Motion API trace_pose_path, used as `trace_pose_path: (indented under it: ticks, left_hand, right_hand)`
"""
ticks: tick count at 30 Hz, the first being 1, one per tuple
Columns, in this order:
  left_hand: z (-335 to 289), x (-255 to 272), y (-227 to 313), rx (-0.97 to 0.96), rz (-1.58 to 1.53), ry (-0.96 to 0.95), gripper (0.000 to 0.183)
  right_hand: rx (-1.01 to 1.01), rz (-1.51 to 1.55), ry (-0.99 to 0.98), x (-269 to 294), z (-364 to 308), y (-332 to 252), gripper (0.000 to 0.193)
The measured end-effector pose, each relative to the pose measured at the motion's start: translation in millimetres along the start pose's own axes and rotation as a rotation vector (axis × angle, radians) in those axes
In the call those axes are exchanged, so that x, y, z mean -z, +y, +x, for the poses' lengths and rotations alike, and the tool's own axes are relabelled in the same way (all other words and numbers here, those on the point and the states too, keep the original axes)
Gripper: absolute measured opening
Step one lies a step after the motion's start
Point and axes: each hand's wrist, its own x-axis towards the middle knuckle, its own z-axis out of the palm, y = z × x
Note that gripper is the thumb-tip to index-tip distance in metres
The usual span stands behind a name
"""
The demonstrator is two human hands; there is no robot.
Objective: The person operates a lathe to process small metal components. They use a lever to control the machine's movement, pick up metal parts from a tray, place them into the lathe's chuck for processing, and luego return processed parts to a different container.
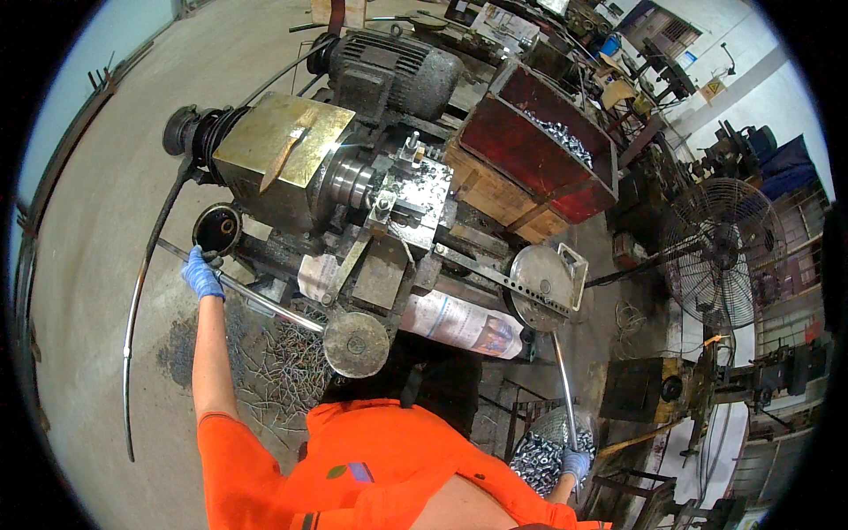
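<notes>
My left hand [203,273], in a blue glove, is closed round a long metal lever [274,307]. The lever slants down to a round metal disc [356,343] at the front of the machine. Beside my left fingertips sits a dark round cup [217,229]; whether they touch it I cannot tell. My right hand [575,463], gloved too, grips the lower end of a second shiny lever [564,380], which runs up to a larger disc [541,284]. Between the levers stands the machine's spindle [353,183] with a metal tool block [413,194].
Behind are a finned motor [393,75] and a dark red bin [539,132] of small metal parts. A wire basket [541,455] of similar parts stands by my right hand. A brush [284,161] lies on the brass-coloured cover. A fan [724,252] stands right; metal shavings [287,371] litter the floor.
</notes>
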Motion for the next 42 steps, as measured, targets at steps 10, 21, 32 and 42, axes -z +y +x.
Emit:
trace_pose_path:
  ticks: [10,21,32,42]
  left_hand:
    - [2.2,2.4,-5.7,-0.008,0.007,0.008,0.023]
    - [9.0,4.8,-7.1,0.055,-0.103,-0.028,0.02]
    - [7.8,2.4,-3.2,0.056,-0.125,-0.037,0.02]
    - [2.8,-1.3,0.4,0.054,-0.095,-0.026,0.02]
  right_hand:
    - [0.019,0.07,-0.031,12.1,-15.0,-4.2,0.048]
    - [0.062,0.096,0.107,-2.1,-17.9,0.6,0.039]
    - [0.058,0.084,0.082,-0.8,-22.6,0.5,0.039]
    - [0.025,0.057,0.061,-3.5,-22.2,3.2,0.042]
